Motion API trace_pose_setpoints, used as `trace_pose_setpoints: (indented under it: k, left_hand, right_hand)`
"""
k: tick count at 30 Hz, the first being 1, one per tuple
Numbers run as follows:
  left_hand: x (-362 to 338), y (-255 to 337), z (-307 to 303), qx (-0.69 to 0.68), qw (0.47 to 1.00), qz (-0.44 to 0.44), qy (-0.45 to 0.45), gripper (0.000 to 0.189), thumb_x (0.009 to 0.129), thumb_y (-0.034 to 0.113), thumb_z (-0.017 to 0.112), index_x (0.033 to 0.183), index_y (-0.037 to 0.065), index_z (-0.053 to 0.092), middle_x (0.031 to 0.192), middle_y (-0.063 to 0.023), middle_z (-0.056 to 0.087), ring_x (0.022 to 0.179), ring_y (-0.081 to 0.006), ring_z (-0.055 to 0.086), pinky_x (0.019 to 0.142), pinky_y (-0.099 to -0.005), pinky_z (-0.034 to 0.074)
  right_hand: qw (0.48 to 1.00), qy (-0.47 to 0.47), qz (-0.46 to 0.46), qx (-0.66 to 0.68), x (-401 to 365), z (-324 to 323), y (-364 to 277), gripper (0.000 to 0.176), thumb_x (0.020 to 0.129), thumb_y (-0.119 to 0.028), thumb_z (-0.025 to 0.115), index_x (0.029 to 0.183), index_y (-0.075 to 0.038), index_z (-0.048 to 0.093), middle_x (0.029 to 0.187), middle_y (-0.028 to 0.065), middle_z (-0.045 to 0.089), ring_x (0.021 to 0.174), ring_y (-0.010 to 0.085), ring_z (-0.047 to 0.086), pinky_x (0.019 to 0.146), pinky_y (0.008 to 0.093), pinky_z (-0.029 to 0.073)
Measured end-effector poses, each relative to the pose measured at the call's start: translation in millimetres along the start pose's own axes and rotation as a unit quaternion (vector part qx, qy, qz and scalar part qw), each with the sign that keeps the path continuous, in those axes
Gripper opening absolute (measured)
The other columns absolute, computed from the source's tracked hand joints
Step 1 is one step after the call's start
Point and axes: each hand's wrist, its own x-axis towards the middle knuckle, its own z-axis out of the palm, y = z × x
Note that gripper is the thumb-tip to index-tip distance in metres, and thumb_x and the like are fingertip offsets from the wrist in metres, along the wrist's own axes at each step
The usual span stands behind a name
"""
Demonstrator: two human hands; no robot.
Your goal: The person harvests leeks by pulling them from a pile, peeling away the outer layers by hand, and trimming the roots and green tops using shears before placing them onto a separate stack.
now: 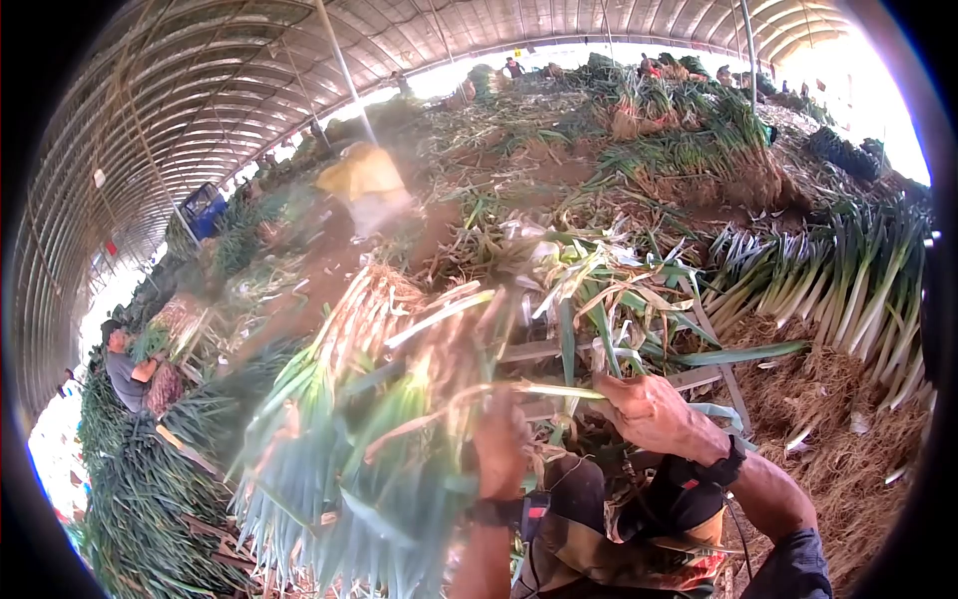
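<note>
My right hand [649,411] is closed, its thumb and fingers pinching the end of a thin, pale green onion stalk [559,390]. A dry, yellowish leaf trails leftward from about the same line. My left hand [499,444] is smeared by motion where this stalk passes it, so its grip cannot be made out. Left of that hand lies a large pile of green onions [399,459], blue-green leaves toward me and pale stems pointing away. Peeled leaves and scraps [589,270] are heaped on a wooden frame [694,377] just beyond my hands.
Trimmed green onions [838,270] with white stems lie in a row at right, above a mass of brown roots [828,449]. A blurred yellow-topped object [364,180] stands ahead. Another person [128,369] handles onions at far left. Metal poles [346,70] support the arched roof.
</note>
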Motion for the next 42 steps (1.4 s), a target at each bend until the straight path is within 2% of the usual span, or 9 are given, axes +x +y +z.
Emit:
trace_pose_setpoints:
  k: [5, 6, 9, 15, 23, 26, 31, 35, 42]
  left_hand:
    - [5, 14, -12, -0.048, 0.989, 0.029, 0.138, 0.028, 0.099, 0.040, 0.066, 0.101, 0.013, 0.061, 0.071, 0.0040, 0.049, 0.057, -0.0083, 0.046, 0.047, -0.0252, 0.033]
    - [26, 3, -45, 0.241, 0.927, 0.247, 0.144, 0.025, 0.099, 0.038, 0.066, 0.103, 0.014, 0.060, 0.072, 0.0040, 0.047, 0.057, -0.0084, 0.044, 0.047, -0.0254, 0.032]
    - [86, -23, -150, 0.757, 0.082, 0.597, 0.254, 0.020, 0.099, 0.033, 0.063, 0.101, 0.014, 0.057, 0.072, 0.0046, 0.040, 0.055, -0.0086, 0.039, 0.047, -0.0257, 0.029]
    - [98, 28, -230, 0.784, -0.058, 0.558, 0.267, 0.024, 0.097, 0.030, 0.060, 0.088, 0.009, 0.055, 0.067, 0.0055, 0.033, 0.052, -0.0078, 0.031, 0.045, -0.0267, 0.024]
    - [106, 58, -256, 0.401, 0.744, 0.467, 0.260, 0.029, 0.097, 0.031, 0.060, 0.095, 0.003, 0.059, 0.066, 0.0051, 0.035, 0.051, -0.0077, 0.032, 0.044, -0.0273, 0.025]
    - [74, 97, -227, 0.204, 0.899, 0.300, 0.245, 0.029, 0.097, 0.032, 0.061, 0.095, 0.003, 0.060, 0.067, 0.0051, 0.036, 0.051, -0.0077, 0.032, 0.045, -0.0275, 0.025]
    - [98, 90, -201, 0.468, 0.823, 0.275, 0.166, 0.032, 0.095, 0.031, 0.064, 0.103, 0.001, 0.064, 0.078, -0.0048, 0.058, 0.060, -0.0132, 0.050, 0.052, -0.0286, 0.038]
    - [56, 71, -73, 0.784, 0.595, 0.175, 0.024, 0.088, 0.080, 0.043, 0.082, 0.149, 0.002, 0.045, 0.141, -0.0262, 0.056, 0.128, -0.0356, 0.057, 0.111, -0.0461, 0.043]
    - [-4, 4, 68, 0.291, 0.915, 0.032, -0.277, 0.065, 0.094, 0.030, 0.074, 0.147, 0.002, 0.048, 0.143, -0.0158, 0.057, 0.129, -0.0247, 0.057, 0.110, -0.0350, 0.045]
  right_hand:
    - [1.000, 0.009, 0.016, -0.024, -21, -10, 16, 0.017, 0.090, -0.011, 0.071, 0.094, -0.002, 0.058, 0.066, 0.0156, 0.058, 0.057, 0.0370, 0.059, 0.051, 0.0441, 0.045]
    - [1.000, 0.009, 0.018, -0.014, -25, -14, 21, 0.015, 0.091, -0.012, 0.070, 0.096, -0.004, 0.058, 0.064, 0.0153, 0.058, 0.056, 0.0368, 0.060, 0.050, 0.0451, 0.045]
    - [0.999, 0.031, 0.024, 0.005, -38, -27, 29, 0.012, 0.094, -0.015, 0.067, 0.093, -0.006, 0.059, 0.062, 0.0140, 0.058, 0.054, 0.0325, 0.060, 0.050, 0.0446, 0.046]
    - [0.974, -0.014, 0.178, 0.137, -59, -50, 49, 0.011, 0.096, -0.007, 0.064, 0.089, 0.000, 0.059, 0.065, 0.0079, 0.053, 0.057, 0.0174, 0.055, 0.053, 0.0360, 0.042]
    - [0.914, 0.026, 0.302, 0.269, -81, -71, 54, 0.014, 0.102, -0.010, 0.062, 0.104, 0.002, 0.069, 0.067, -0.0031, 0.058, 0.059, 0.0028, 0.055, 0.048, 0.0212, 0.041]
    - [0.878, 0.062, 0.359, 0.310, -99, -74, 70, 0.020, 0.101, -0.015, 0.063, 0.111, 0.001, 0.070, 0.065, -0.0023, 0.060, 0.052, 0.0026, 0.054, 0.044, 0.0194, 0.039]
    - [0.912, 0.113, 0.296, 0.260, -110, -71, 81, 0.020, 0.100, -0.019, 0.063, 0.099, 0.001, 0.067, 0.066, 0.0017, 0.062, 0.047, 0.0069, 0.053, 0.042, 0.0224, 0.038]
    - [0.779, 0.117, 0.411, 0.459, -96, -65, 66, 0.024, 0.100, -0.021, 0.064, 0.099, 0.002, 0.066, 0.067, 0.0047, 0.065, 0.047, 0.0094, 0.056, 0.041, 0.0238, 0.041]
    - [0.724, 0.039, 0.361, 0.587, -84, -34, 30, 0.030, 0.101, -0.028, 0.065, 0.102, 0.002, 0.066, 0.071, 0.0074, 0.065, 0.048, 0.0126, 0.058, 0.040, 0.0247, 0.039]
